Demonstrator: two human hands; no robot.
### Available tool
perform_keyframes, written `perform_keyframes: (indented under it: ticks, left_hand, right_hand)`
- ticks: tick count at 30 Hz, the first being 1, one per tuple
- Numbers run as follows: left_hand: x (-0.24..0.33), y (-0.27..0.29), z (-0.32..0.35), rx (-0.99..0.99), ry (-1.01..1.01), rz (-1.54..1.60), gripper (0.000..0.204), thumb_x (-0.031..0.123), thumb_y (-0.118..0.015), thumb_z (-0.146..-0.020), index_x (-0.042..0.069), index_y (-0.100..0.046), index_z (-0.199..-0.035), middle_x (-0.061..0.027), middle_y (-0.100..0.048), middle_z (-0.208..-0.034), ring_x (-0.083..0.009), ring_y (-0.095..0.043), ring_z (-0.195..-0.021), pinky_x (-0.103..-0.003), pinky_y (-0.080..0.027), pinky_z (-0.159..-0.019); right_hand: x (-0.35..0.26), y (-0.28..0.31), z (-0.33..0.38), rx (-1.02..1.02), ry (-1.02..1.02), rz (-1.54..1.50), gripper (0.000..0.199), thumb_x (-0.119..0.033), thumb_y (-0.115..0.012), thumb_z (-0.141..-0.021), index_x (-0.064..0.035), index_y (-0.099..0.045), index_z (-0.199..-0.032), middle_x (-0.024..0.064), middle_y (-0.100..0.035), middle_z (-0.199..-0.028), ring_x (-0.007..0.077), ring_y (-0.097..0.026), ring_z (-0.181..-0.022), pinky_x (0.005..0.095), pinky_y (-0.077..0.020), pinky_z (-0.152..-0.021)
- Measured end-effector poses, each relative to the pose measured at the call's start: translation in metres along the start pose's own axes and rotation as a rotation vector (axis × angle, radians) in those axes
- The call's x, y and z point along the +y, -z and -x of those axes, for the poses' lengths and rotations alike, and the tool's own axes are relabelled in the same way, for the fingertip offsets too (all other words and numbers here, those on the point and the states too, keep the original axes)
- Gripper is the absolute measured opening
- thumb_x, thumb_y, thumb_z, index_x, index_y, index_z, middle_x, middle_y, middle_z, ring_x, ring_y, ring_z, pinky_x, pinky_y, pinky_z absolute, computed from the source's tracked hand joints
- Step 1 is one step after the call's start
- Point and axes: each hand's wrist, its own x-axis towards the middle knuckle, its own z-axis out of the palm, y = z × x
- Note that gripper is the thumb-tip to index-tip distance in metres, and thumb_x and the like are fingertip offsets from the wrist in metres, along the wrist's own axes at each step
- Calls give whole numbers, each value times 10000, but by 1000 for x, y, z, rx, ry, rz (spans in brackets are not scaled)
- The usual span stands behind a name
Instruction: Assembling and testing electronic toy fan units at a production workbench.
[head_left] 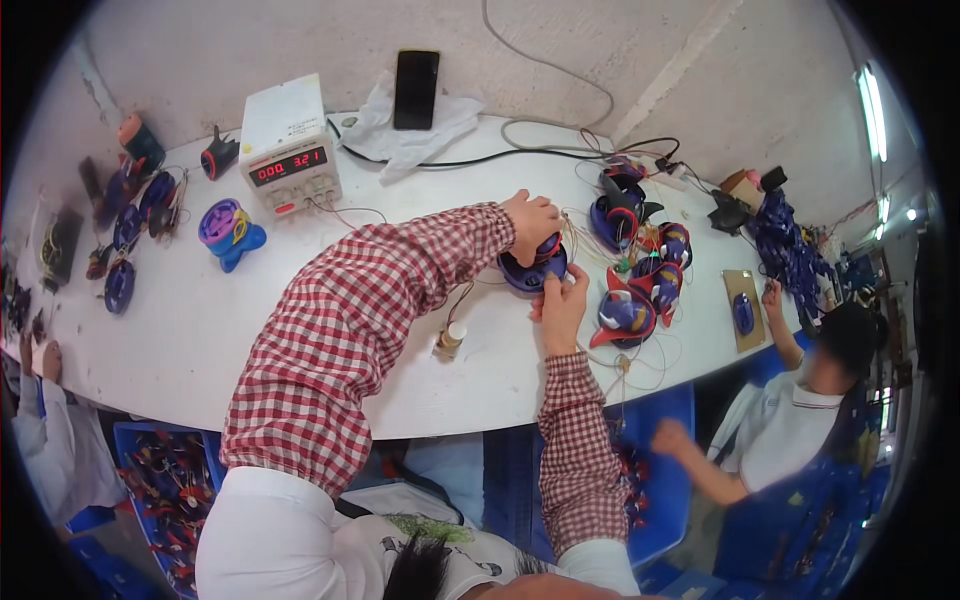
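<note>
Along the white tabletop, a bench power supply is set left of a smartphone by the pale wall, with a small bottle stood nearer the front edge. At mid-table, a dark-blue plastic housing is clasped from above by the left hand and pinched at its near right rim by the right hand. Room for moving is left toward the front edge but is bounded rightward by clustered wired housings.

Left hand and right hand touch a dark-blue shell (a small bottle nearby).
</note>
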Motion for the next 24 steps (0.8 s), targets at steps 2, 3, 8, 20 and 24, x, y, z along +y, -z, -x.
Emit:
perform_keyframes:
  ticks: [2, 3, 8, 20, 24]
  left_hand:
    - [0, -6, 2, 16, -6, 17, 635, 285, -738, -599, 118, -528, -1174, -98, -529, -1195, -264, -502, -1106, -456, -372, -922]
    - [-2, -5, 9, 38, -6, 22, 612, 292, -736, -596, 122, -534, -1148, -93, -542, -1162, -262, -511, -1079, -459, -371, -909]
    - [-32, 32, 55, 282, 192, 160, 573, 370, -735, -574, 144, -578, -1076, -76, -588, -1023, -267, -563, -921, -458, -365, -821]
    - [-35, 137, 118, 537, 407, -125, 669, 347, -727, -600, 138, -540, -1207, -54, -567, -1087, -237, -553, -963, -406, -360, -866]
    - [-27, 176, 142, 637, 412, -78, 681, 335, -733, -624, 114, -525, -1233, -94, -539, -1122, -283, -514, -1039, -440, -342, -924]
  right_hand:
    - [2, 7, 1, -2, -16, -10, 405, -145, -530, -911, -9, -349, -1247, 74, -553, -721, 103, -488, -457, 212, -406, -365]
    - [2, 9, 1, -9, -19, -26, 391, -136, -523, -912, -8, -361, -1244, 72, -554, -726, 100, -485, -459, 212, -404, -366]
    - [-19, 26, 3, -73, 10, -76, 356, -96, -498, -907, 3, -410, -1238, 60, -560, -760, 95, -483, -476, 204, -397, -383]
    - [-42, 75, 6, -233, 35, -529, 322, -63, -498, -893, 15, -485, -1205, 104, -601, -1017, 132, -590, -824, 200, -492, -714]
    - [-76, 90, 15, -156, 82, -598, 347, -68, -504, -902, 12, -468, -1239, 122, -587, -1120, 169, -615, -909, 231, -515, -770]
